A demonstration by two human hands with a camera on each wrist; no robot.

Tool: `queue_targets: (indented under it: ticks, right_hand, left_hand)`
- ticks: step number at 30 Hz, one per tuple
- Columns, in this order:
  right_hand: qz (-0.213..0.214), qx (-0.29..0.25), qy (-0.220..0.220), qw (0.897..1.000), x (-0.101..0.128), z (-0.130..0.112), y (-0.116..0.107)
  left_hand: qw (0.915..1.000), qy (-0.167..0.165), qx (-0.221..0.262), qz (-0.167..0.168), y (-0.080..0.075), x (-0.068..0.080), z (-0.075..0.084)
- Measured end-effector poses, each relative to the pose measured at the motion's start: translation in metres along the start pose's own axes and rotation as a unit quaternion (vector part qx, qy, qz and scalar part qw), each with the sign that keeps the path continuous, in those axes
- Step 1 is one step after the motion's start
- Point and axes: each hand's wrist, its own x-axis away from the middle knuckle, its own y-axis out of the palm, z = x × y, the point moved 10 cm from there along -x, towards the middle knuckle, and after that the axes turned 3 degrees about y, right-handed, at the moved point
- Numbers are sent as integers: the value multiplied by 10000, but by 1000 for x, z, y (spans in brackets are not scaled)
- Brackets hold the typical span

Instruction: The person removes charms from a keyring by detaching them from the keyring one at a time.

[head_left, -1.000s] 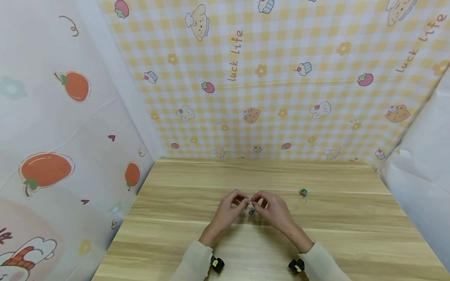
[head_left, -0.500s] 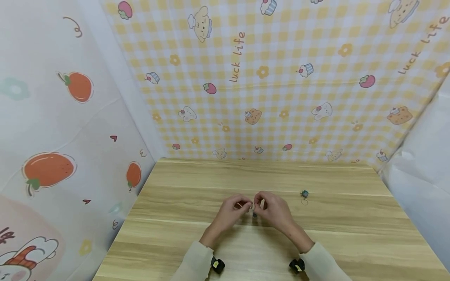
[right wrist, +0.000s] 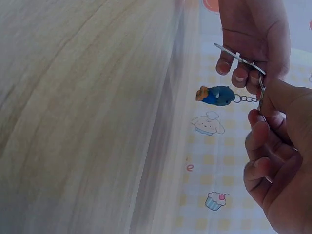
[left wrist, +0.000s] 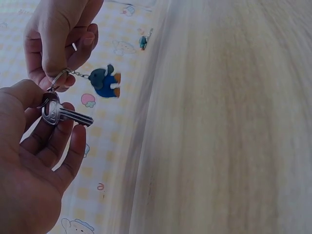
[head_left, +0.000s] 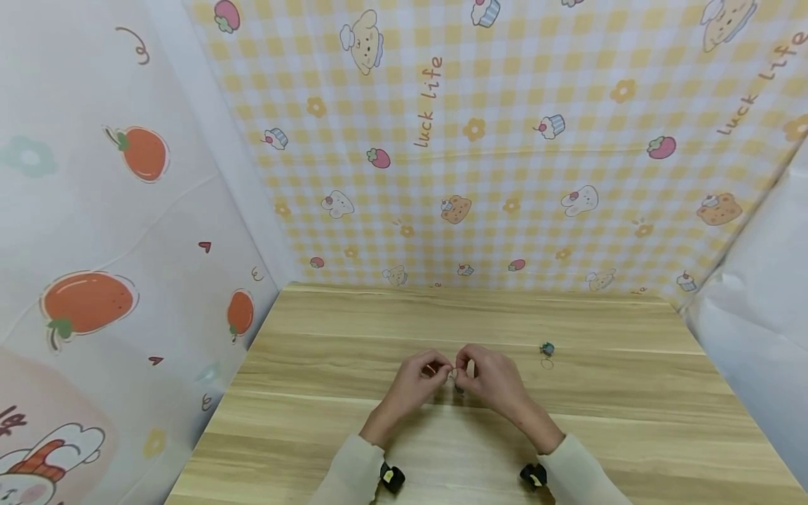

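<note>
Hands (head_left: 456, 379) pinching key (left wrist: 63, 114), blue charm (left wrist: 104, 83) dangling

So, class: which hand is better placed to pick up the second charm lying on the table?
Probably the right hand: the second charm lies on its side, though it grips the ring.

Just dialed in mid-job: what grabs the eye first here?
Both hands meet above the middle of the table: the left hand pinches a silver key, the right hand grips the key ring, and a blue charm dangles from it. A second small charm lies to the right.
</note>
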Motion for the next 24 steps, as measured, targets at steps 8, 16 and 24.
queue_targets:
  ticks: [8, 16, 24]
  right_hand:
    - [-427, -72, 343, 9985, -2, 6, 8]
    - [-478, -55, 373, 9981, -1, 6, 9]
    - [-369, -79, 251, 9990, -1, 4, 8]
  left_hand:
    - [10000, 48, 9, -66, 0, 0, 2]
    - [9999, 92, 6, -94, 1, 0, 3]
    - [10000, 23, 35, -81, -1, 1, 1]
